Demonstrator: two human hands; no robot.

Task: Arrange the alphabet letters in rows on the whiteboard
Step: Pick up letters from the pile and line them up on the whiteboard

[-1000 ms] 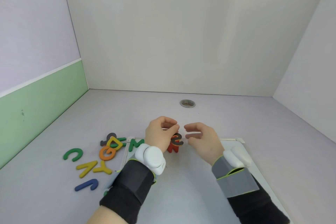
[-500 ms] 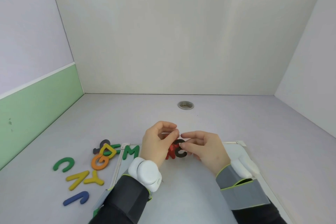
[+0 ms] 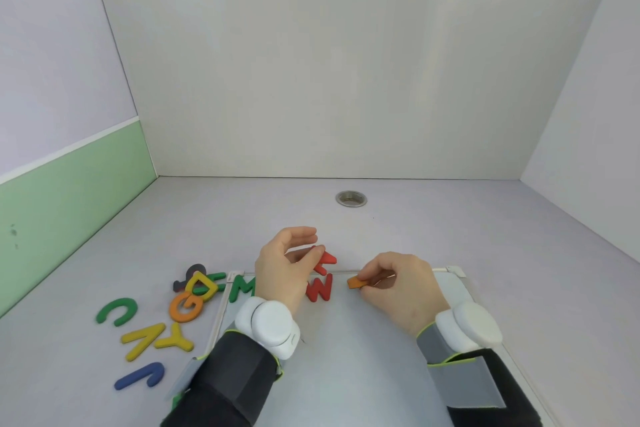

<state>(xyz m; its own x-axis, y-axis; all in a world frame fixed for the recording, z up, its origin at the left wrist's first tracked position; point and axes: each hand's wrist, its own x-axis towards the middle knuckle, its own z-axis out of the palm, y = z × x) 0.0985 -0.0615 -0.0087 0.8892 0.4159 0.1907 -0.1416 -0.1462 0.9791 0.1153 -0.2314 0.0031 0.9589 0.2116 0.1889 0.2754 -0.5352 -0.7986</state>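
On the worktop [image 3: 450,218] a whiteboard [image 3: 363,357] is laid flat. By the left hand [image 3: 280,270], fingers curled, a red letter [image 3: 325,258] is pinched over the board's far edge. By the right hand [image 3: 401,284] an orange letter [image 3: 356,282] is pinched low at the top row. A green M [image 3: 242,289] and a red W [image 3: 320,289] are set in that row. Loose letters, a green C [image 3: 116,311] among them, are scattered left of it

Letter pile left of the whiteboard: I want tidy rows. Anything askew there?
Yes. The yellow D lies tilted on top of the orange G, the green E and a dark letter, heaped at the whiteboard's left edge.
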